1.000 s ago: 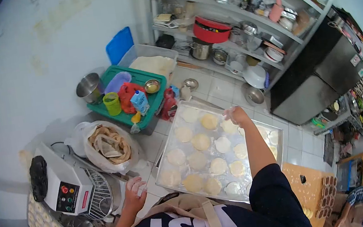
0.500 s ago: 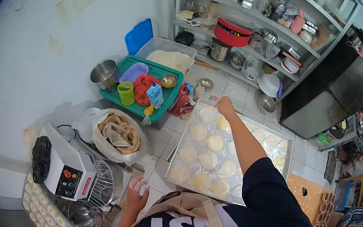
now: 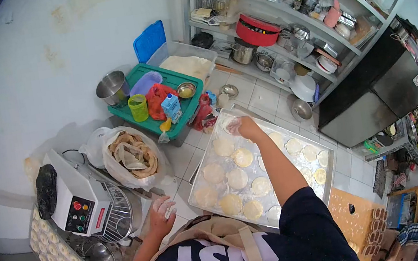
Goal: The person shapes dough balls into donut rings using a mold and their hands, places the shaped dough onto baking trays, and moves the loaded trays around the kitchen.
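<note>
A large metal tray (image 3: 259, 216) in front of me carries several flat, round pieces of pale dough (image 3: 237, 179). Over the tray's far left corner is my right hand (image 3: 240, 126), fingers pointing down at a dough round there; whether it pinches anything is hidden. My left hand (image 3: 162, 212) hangs beside the tray's near left side, its floury fingers slightly curled and apart, holding nothing.
A mixer (image 3: 80, 194) and a bag-lined bucket (image 3: 135, 157) stand left. Beyond them is a green lid (image 3: 130, 82) with containers. A ring-dough tray (image 3: 61, 258) lies lower left. Shelves (image 3: 277, 6) and a fridge (image 3: 376, 101) stand beyond. Another person (image 3: 416, 234) is lower right.
My right hand has moved from the tray's far middle to its far left corner and now reaches lower over the dough. My left hand stays beside the tray. The camera view has shifted.
</note>
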Demonstrator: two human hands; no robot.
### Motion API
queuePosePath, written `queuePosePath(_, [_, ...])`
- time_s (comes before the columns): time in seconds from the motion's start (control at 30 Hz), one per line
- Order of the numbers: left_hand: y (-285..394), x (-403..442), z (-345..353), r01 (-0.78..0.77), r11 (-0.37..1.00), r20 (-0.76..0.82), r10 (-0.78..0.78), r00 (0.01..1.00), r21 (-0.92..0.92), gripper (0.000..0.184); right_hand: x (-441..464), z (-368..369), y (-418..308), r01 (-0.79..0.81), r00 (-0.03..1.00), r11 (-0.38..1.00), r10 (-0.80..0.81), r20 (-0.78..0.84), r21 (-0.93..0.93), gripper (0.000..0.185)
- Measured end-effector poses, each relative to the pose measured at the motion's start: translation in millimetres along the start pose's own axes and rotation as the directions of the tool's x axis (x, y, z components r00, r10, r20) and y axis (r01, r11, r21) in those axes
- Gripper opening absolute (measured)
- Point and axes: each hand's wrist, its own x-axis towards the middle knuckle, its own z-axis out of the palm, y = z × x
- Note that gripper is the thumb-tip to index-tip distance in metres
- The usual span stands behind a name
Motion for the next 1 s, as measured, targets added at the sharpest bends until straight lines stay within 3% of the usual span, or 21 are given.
queuePosePath(0.03, [-2,1,0,-0.006,1.0,0.009,0.006,1.0,-0.002,0.024,-2,3,0,0.079,0.996,0.995,-0.076,0.04,-0.062,0.02])
queuePosePath(0.13, [-1,4,1,-0.009,1.0,0.021,0.009,1.0,-0.015,0.023,-8,-1,-12,-0.129,0.991,0.989,0.131,-0.026,0.069,0.02])
queuePosePath(0.17, [2,5,0,-0.004,1.0,0.017,0.005,1.0,-0.021,0.023,-8,-5,-11,0.003,0.983,0.985,-0.034,-0.183,-0.17,0.019])
queuePosePath(0.23, [4,7,-1,-0.001,0.999,0.014,0.002,1.0,-0.042,0.022,-8,-18,-9,0.131,0.835,0.755,-0.433,-0.339,-0.642,0.017])
queuePosePath(0.33, [-2,6,3,-0.007,0.998,0.016,0.008,1.0,-0.067,0.022,-14,-35,-19,-0.031,0.921,0.935,-0.11,-0.373,-0.353,0.014])
queuePosePath(0.43, [-8,4,9,-0.014,0.998,0.025,0.015,1.0,-0.063,0.022,-3,-33,6,-0.03,0.958,0.992,0.063,-0.278,0.12,0.013])
queuePosePath(0.47, [-6,5,10,-0.015,0.998,0.03,0.017,0.999,-0.063,0.022,-4,-30,11,0.116,0.965,0.977,-0.153,-0.211,-0.18,0.013])
queuePosePath(0.5, [-6,6,10,-0.016,0.998,0.035,0.018,0.999,-0.062,0.022,-6,-21,9,0.267,0.938,0.852,-0.337,-0.081,-0.45,0.012])
queuePosePath(0.53, [-5,7,10,-0.009,0.997,0.047,0.012,0.999,-0.074,0.022,-10,-11,2,0.408,0.879,0.633,-0.468,0.095,-0.658,0.012])
queuePosePath(0.6, [-6,10,11,0.003,0.995,0.07,0.004,0.998,-0.095,0.022,-20,13,-22,0.103,0.99,0.924,-0.129,-0.048,-0.368,0.013])
queuePosePath(0.63, [-6,12,11,0.004,0.995,0.07,0.003,0.998,-0.097,0.022,-24,18,-30,-0.075,0.996,0.979,0.063,-0.069,-0.189,0.013])
queuePosePath(0.67, [-7,13,11,0.005,0.995,0.072,0.002,0.997,-0.098,0.022,-25,18,-30,0.02,0.984,0.92,-0.088,-0.157,-0.39,0.014])
queuePosePath(0.73, [-8,14,11,-0.01,0.996,0.077,0.017,0.997,-0.084,0.023,-27,15,-28,0.115,0.883,0.653,-0.412,-0.225,-0.748,0.015])
queuePosePath(0.8, [-9,15,10,-0.04,0.998,0.084,0.044,0.996,-0.054,0.023,-30,5,-31,-0.04,0.965,0.917,-0.068,-0.255,-0.398,0.017])
queuePosePath(0.83, [-9,15,10,-0.032,0.997,0.079,0.037,0.996,-0.07,0.023,-34,-2,-35,-0.147,0.972,0.97,0.105,-0.212,-0.196,0.018])
queuePosePath(0.93, [-10,15,12,-0.023,0.995,0.077,0.03,0.997,-0.096,0.023,-52,-26,-39,-0.064,0.9,0.831,-0.19,-0.391,-0.552,0.019])
queuePosePath(0.97, [-12,14,13,-0.033,0.995,0.083,0.04,0.996,-0.089,0.023,-53,-38,-23,0.045,0.887,0.86,-0.269,-0.377,-0.508,0.02])
queuePosePath(1.0, [-13,14,14,-0.044,0.996,0.09,0.052,0.995,-0.082,0.024,-62,-48,-21,-0.01,0.916,0.854,-0.201,-0.347,-0.521,0.02])
